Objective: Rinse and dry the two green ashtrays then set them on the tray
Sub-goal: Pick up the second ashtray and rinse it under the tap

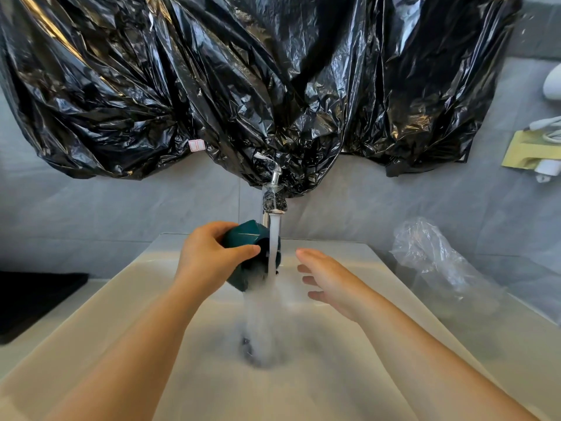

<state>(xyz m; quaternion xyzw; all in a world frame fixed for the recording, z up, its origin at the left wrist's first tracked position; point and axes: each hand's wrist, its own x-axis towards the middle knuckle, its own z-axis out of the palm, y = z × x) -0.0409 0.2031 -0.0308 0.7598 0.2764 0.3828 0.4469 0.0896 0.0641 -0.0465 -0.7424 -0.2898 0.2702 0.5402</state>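
Green ashtray (pixel 246 237) is up over the sink (pixel 121 284), gripped in the left hand (pixel 209 253), thumb and fingers curled round its faceted body, right against the faucet's (pixel 273 205) stream (pixel 273 247). The right hand (pixel 331 281) hovers just beside the water, fingers straight, holding nothing. The worry from where I stand is a slip: wet, smooth sides in a one-handed grip could let it drop onto the hard basin and chip. The strong flow striking its hollow could also spray over the rim. It is tipped on its side, mouth seemingly turned right into the water and base toward the palm. It looks squat, with no clear long axis.
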